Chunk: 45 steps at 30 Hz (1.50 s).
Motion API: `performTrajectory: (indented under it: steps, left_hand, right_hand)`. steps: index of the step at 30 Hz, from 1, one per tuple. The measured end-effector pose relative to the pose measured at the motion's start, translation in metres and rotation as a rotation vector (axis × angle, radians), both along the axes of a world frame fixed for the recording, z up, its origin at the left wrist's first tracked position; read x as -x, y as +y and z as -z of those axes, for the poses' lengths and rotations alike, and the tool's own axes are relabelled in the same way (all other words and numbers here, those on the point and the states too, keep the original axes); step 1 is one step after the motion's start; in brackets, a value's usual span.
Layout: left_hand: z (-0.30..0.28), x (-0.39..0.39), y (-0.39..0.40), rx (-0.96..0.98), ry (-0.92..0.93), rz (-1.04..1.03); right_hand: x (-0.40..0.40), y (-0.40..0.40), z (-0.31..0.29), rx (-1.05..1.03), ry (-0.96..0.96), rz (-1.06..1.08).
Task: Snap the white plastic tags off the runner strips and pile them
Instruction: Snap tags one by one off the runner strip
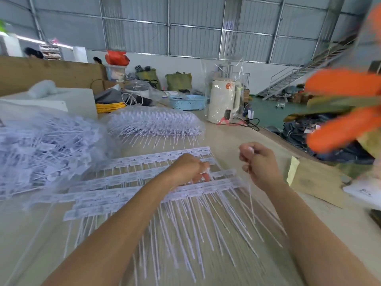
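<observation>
— Hands first: what are they doing?

— The left hand (190,169) reaches down onto the runner strips (156,183) spread across the desk (243,133), its fingers curled and pinching at one white tag in the second row. The right hand (258,164) is lifted just right of the strips, fist closed round a loose tag (250,195) whose thin tail hangs down below the wrist.

— And the strips themselves?

— Several rows lie side by side in the middle of the desk, the printed heads in bands running left to right, the long white tails fanning toward the near edge.

— Any pile?

— A big heap of loose tags (41,149) sits at the left, seemingly in clear plastic. Farther back, a neat bagged bundle of tags (154,122) lies behind the strips.

— What else is around?

— A white electric kettle (223,102) wrapped in clear film at the far right, a light blue basket (187,102) beside it, a coil of yellow cable (110,107) farther left, and a blurred orange shape (344,112) close to the camera on the right.
</observation>
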<state>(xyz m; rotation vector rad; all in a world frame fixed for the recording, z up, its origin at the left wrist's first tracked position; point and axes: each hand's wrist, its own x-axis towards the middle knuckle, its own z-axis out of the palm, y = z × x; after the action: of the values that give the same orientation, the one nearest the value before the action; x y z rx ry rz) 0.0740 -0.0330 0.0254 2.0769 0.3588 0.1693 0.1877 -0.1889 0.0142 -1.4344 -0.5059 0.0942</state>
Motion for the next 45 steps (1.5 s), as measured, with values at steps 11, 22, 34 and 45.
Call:
performTrajectory:
  steps: [11, 22, 34, 45]
  left_hand:
    - [0.003, 0.006, 0.016, -0.192, -0.007, 0.095]
    - [0.005, 0.0, 0.015, -0.303, -0.119, 0.064]
    - [0.005, 0.007, 0.021, -0.161, 0.015, 0.142]
    - [0.006, 0.001, 0.009, -0.035, -0.023, -0.062]
  right_hand:
    - [0.022, 0.019, -0.009, 0.053, 0.36, -0.358]
    - [0.034, 0.032, 0.007, 0.233, 0.065, -0.259]
    - [0.032, 0.03, 0.007, 0.153, 0.259, -0.358]
    - [0.039, 0.031, 0.007, 0.318, -0.045, -0.227]
